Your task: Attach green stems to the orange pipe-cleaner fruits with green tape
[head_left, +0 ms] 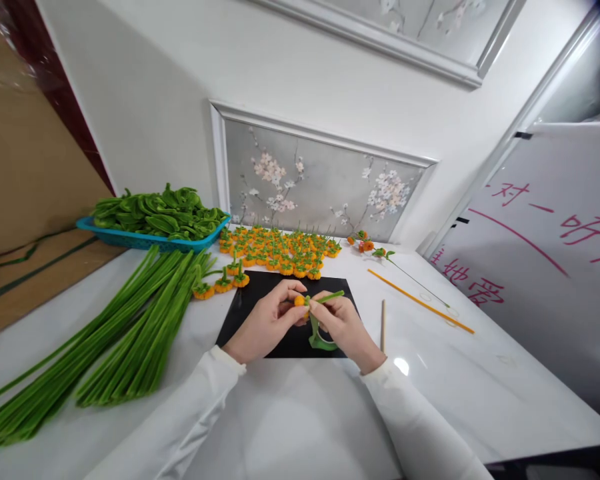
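My left hand (265, 319) is closed on a small orange fuzzy pumpkin (299, 301), its fingertips around the orange body. My right hand (344, 327) pinches at the pumpkin's green top, where a green pipe-cleaner stem (335, 295) points out to the right. A strip of green tape runs from near the right fingertips down to a tape roll (322, 341), partly hidden by that hand. Both hands are just above a black mat (245, 310). The fingers hide the exact join between pumpkin and stem.
Many finished-looking orange pumpkins (285, 252) stand behind the mat. To the left lie long green pipe cleaners (125, 333) and a blue tray (180, 244) heaped with green leaves. On the right are an orange pipe cleaner (420, 300), a thin stick (383, 325) and a flower stem (415, 279).
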`<state>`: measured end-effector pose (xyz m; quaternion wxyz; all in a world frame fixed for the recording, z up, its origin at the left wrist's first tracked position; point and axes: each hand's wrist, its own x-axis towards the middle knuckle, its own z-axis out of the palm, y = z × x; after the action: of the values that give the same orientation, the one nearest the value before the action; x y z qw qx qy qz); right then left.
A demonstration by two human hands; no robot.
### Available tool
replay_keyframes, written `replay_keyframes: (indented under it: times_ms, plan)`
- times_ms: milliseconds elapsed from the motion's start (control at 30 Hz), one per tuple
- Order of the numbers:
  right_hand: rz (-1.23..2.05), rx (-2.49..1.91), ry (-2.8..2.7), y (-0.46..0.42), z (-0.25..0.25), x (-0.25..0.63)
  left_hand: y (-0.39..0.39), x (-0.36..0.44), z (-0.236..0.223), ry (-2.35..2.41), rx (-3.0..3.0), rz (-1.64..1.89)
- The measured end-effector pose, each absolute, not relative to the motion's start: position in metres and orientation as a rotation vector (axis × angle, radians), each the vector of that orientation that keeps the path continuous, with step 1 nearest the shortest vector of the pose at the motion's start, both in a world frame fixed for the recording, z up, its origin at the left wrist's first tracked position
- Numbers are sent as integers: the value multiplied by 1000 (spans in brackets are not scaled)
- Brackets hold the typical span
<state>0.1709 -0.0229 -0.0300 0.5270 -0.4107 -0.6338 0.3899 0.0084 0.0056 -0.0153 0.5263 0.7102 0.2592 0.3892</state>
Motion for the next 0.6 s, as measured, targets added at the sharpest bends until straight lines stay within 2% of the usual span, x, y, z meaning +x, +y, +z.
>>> replay_keyframes:
  times_ms: [200, 367, 600]
  plan:
    - [787, -1008, -1638, -26, -29, 173, 2, 7, -8, 686, 1722, 822]
    - [807, -986, -1652, -31, -28, 168, -2, 10, -5, 721, 1557, 673]
    - [819, -1008, -1568, -28, -30, 168, -1, 5, -2, 647, 1701, 889]
